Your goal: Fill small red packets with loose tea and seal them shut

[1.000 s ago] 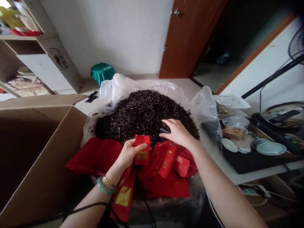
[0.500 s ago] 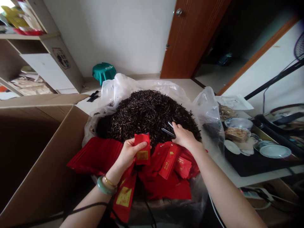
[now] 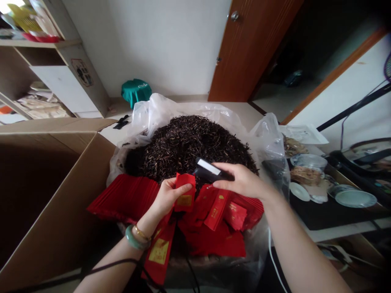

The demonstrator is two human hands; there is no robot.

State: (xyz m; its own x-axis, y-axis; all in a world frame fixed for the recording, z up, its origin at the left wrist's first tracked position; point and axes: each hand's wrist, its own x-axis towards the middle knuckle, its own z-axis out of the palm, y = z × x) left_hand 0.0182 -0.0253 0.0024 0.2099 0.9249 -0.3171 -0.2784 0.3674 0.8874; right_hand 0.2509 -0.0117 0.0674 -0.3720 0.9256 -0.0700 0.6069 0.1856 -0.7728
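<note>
Red packet (image 3: pixel 186 198) in left hand (image 3: pixel 166 197) (black tool (image 3: pixel 209 173) in right (image 3: pixel 242 181)).

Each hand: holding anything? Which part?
Left hand: red packet, left side, thumb across front. Right hand: black-and-white tool, end nearest the palm; type unclear.

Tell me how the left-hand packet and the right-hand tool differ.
Colour: the packet is red with a yellowish patch; the tool is black with a pale face.
Pose: the packet runs upright in view; the tool slants crosswise.
Shared: both are held, packet in left hand, tool in right hand.
</note>
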